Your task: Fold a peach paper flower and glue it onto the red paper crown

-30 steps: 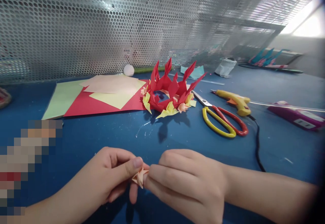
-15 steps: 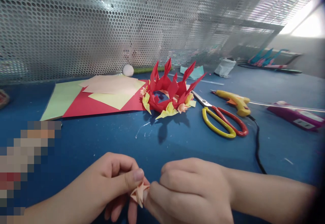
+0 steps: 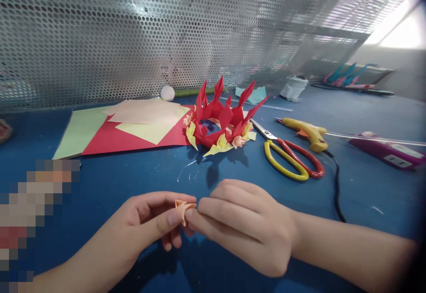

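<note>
A small peach folded paper flower (image 3: 182, 210) is pinched between my two hands above the near part of the blue table. My left hand (image 3: 149, 220) grips it from the left, thumb in front and fingers behind. From the right, the thumb and fingertips of my right hand (image 3: 244, 224) close on its other edge; the back of that hand hides most of the fingers. Beyond them stands a red folded paper crown (image 3: 213, 138) with pointed tips, yellow paper leaves (image 3: 219, 146) and peach flowers (image 3: 238, 142) around its base.
Paper sheets in peach (image 3: 143, 111), yellow (image 3: 146, 131), red (image 3: 109, 140) and green (image 3: 78, 131) lie back left. Right of the crown are scissors (image 3: 288, 160), a yellow glue gun (image 3: 309, 135) with a black cord (image 3: 337, 191), and a purple object (image 3: 386, 149). Perforated metal (image 3: 116, 40) borders the back.
Both hands have risen away from the near edge with the paper flower. More of the flower's open points shows, and my right hand's fingers have straightened somewhat.
</note>
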`<state>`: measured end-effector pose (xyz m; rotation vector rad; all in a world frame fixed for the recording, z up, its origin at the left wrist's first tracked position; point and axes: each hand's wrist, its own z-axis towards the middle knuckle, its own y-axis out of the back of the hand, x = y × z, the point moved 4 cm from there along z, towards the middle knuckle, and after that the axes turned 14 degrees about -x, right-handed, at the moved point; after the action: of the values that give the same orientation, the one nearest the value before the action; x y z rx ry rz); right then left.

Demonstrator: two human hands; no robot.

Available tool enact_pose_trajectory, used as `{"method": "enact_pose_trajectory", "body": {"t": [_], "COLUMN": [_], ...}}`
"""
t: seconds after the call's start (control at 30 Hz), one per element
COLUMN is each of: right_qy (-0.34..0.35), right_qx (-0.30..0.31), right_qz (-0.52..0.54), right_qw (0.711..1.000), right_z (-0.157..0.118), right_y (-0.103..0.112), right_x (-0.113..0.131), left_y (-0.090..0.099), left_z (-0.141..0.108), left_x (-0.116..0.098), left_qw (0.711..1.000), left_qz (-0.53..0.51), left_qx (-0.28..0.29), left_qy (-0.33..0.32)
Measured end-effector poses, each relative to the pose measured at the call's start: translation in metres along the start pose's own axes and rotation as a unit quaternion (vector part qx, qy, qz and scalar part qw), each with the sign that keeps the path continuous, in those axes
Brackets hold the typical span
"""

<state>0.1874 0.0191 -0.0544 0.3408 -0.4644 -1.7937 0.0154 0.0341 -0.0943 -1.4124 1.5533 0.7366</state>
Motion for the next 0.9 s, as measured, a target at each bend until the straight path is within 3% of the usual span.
{"method": "enact_pose_trajectory", "body": {"t": [0.1,0.2,0.33,0.5,0.73,0.9], "right_qy": [-0.027,-0.097,-0.183,-0.223,-0.342,-0.398], "right_qx": [-0.021,-0.059,-0.034,-0.028,-0.019,-0.01], "right_qz": [-0.006,0.036,0.104,0.177,0.244,0.266], "right_qw": [0.999,0.993,0.977,0.958,0.907,0.878], "right_z": [-0.001,-0.003,-0.009,-0.01,-0.013,-0.015], "right_y": [-0.002,-0.002,-0.007,-0.009,-0.013,-0.016], "right_x": [-0.006,-0.013,-0.015,-0.013,-0.016,-0.015], "left_y": [0.001,0.003,0.005,0.002,0.004,0.009], "left_z": [0.001,0.003,0.002,-0.002,0.0,0.0], "left_x": [0.0,0.004,0.009,0.006,0.009,0.012], "left_qw": [1.0,0.999,0.998,0.997,0.985,0.98], "left_qz": [0.002,-0.004,-0.02,-0.007,0.064,0.088], "left_qx": [-0.013,-0.02,-0.016,-0.036,-0.033,-0.046], "left_qy": [-0.02,-0.03,-0.052,-0.074,-0.156,-0.172]}}
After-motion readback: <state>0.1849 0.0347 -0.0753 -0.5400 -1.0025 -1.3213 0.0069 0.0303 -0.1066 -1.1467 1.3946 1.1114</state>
